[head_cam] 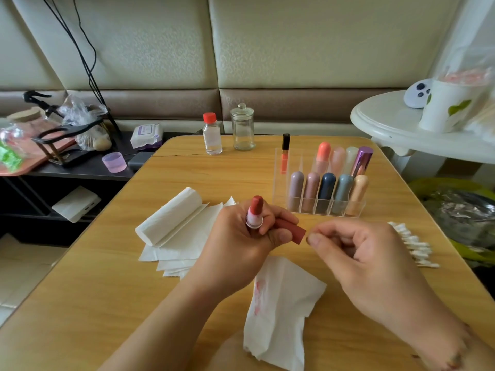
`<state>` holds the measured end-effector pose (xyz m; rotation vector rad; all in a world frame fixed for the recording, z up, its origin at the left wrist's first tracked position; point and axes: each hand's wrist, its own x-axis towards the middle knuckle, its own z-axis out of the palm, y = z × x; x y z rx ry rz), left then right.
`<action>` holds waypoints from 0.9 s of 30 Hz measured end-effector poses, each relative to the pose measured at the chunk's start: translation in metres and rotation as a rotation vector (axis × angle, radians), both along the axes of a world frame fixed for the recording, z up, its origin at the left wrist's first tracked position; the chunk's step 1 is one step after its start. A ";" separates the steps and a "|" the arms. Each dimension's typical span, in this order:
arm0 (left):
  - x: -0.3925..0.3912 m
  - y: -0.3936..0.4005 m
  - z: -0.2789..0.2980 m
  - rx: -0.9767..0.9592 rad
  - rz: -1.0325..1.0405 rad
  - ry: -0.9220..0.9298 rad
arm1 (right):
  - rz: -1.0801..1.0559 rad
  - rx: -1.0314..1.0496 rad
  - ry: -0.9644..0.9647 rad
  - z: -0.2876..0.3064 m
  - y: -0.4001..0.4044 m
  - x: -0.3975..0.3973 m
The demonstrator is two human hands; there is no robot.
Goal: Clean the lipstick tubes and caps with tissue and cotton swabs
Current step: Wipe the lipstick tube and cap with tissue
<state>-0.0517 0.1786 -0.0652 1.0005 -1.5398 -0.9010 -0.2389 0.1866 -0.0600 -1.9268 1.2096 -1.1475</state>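
While left hand (241, 236) grips lipstick (255, 211), no writing legible.

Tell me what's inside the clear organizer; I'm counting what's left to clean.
The clear organizer holds five capped tubes in front, four behind, and an orange lip gloss at the back left. The front row hides the rear tubes' lower halves.

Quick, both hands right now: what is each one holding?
Left hand: grips the open lipstick and its cap.
Right hand: fingers curled, thumb and forefinger pinched; anything between them cannot be told.
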 end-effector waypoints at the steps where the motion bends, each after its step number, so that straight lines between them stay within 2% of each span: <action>1: 0.000 0.000 0.000 -0.003 -0.002 0.002 | -0.009 -0.005 -0.007 0.000 0.000 0.000; 10: 0.002 -0.002 -0.001 -0.014 -0.005 0.010 | 0.014 0.015 0.017 0.001 -0.001 0.001; 20: 0.000 -0.003 -0.002 -0.002 -0.026 0.025 | 0.034 0.023 -0.059 0.001 -0.001 0.001; 23: 0.000 -0.003 -0.002 -0.004 -0.035 0.025 | 0.012 -0.018 -0.053 0.000 0.000 0.002; 27: 0.005 -0.006 -0.002 0.076 -0.121 0.168 | 0.031 -0.180 0.021 0.000 0.006 0.004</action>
